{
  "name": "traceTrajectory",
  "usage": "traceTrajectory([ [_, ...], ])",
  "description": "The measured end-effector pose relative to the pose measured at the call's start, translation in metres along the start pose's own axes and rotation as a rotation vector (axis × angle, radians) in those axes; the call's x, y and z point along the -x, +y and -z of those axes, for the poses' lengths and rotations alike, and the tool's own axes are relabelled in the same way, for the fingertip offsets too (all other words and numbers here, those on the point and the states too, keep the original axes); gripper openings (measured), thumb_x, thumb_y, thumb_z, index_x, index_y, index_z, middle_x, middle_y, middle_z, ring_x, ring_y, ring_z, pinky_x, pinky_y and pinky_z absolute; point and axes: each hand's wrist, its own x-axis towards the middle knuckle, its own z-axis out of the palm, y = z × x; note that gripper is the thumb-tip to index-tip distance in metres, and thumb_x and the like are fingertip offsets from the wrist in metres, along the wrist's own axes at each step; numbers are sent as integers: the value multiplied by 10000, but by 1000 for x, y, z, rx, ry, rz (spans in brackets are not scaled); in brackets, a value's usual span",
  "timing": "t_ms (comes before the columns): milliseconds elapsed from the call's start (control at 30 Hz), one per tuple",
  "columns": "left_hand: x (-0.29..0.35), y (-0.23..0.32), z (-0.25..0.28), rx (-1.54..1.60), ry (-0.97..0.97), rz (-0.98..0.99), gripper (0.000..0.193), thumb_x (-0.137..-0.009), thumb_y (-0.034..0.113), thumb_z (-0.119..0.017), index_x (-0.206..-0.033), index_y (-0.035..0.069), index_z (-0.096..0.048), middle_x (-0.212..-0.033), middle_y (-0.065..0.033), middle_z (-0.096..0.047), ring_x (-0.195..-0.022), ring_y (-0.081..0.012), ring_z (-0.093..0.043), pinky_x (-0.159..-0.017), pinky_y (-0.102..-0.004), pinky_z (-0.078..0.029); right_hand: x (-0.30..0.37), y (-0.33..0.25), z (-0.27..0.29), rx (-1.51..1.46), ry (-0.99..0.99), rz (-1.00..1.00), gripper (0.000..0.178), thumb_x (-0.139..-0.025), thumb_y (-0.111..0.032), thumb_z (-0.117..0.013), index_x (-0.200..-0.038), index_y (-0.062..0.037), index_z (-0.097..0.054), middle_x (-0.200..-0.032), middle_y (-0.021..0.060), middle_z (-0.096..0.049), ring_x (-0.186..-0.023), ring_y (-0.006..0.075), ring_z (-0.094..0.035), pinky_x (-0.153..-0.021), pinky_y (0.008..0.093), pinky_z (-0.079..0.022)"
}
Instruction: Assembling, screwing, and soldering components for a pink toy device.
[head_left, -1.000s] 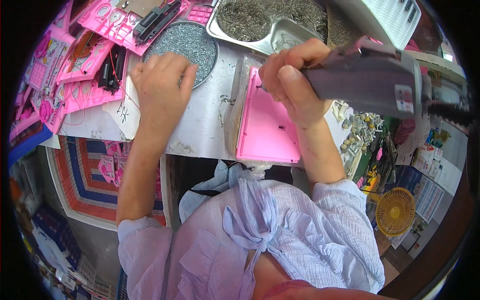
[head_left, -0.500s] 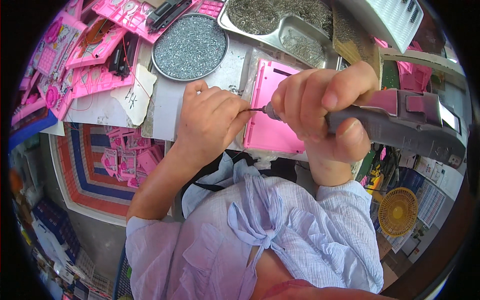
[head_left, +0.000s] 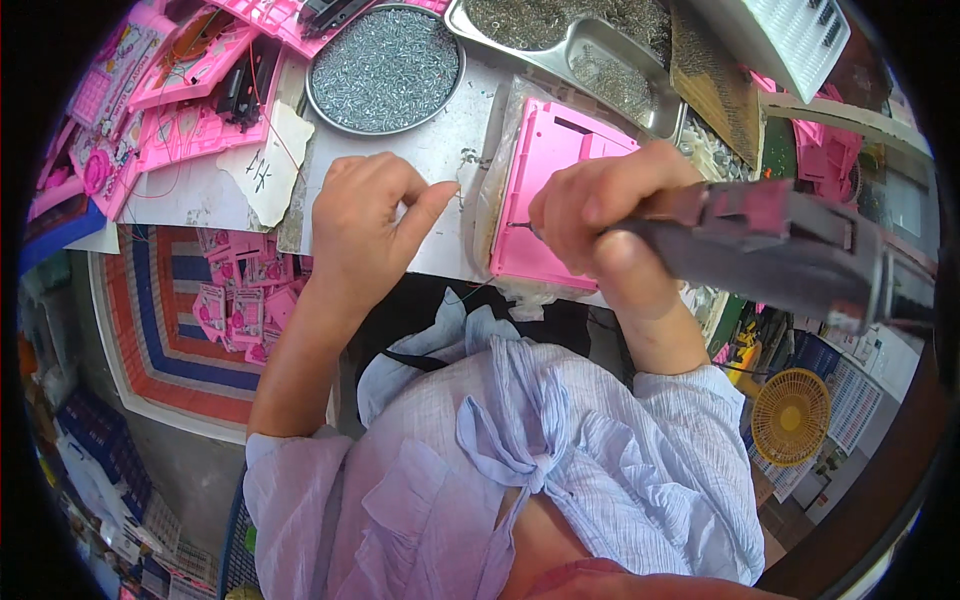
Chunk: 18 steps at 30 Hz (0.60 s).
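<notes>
My right hand [head_left: 610,215] is wrapped round a dark grey electric screwdriver [head_left: 770,255], blurred by motion. Its thin bit [head_left: 523,225] points left, down at the left side of a flat pink plastic panel [head_left: 560,170]. Whether the bit sits in a screw is too small to tell. Left of the panel, over the pale worktop [head_left: 440,235], hovers my left hand [head_left: 365,225]. Its fingers are curled and the thumb and forefinger come together; anything between them is too small to make out. Clear plastic wrap [head_left: 487,200] shows under the panel's left edge.
A round metal dish of small screws [head_left: 385,70] lies beyond my left hand. Behind the panel is a steel tray [head_left: 560,60] of small metal parts. Pink casings with wires [head_left: 195,140] pile up at the left, above a striped-lined bin [head_left: 170,330] holding pink pieces.
My left hand has drawn back leftward from the screwdriver's bit. My right hand has lowered the screwdriver, bringing its bit down to the pink panel's left side.
</notes>
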Motion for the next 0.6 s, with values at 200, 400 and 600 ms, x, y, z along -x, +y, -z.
traceTrajectory([
  [200,16,1,-12,17,-77,-87,221,-823,149,-782,-773,88,-575,-704,-54,-540,-689,-277,-554,-749,-403,-394,5,12,-5,222,-87,41,184,-807,-73,-750,-867,-79,-576,-718,38,-592,-543,172,-569,-502,313,-446],
  [400,22,15,-25,18,-58,-220,164,-798,126,-785,-894,102,-654,-837,-20,-658,-779,-215,-623,-831,-402,-395,0,-1,-5,73,-80,85,234,-964,-212,-681,-997,-65,-502,-568,6,-464,-470,155,-469,-480,350,-416],
  [600,23,22,-30,59,-71,-196,174,-774,118,-796,-899,107,-675,-892,-5,-693,-814,-180,-642,-862,-393,-389,-2,-16,-2,-228,-106,132,292,-950,-221,-690,-1065,-27,-505,-688,63,-556,-589,153,-538,-576,335,-473],
])
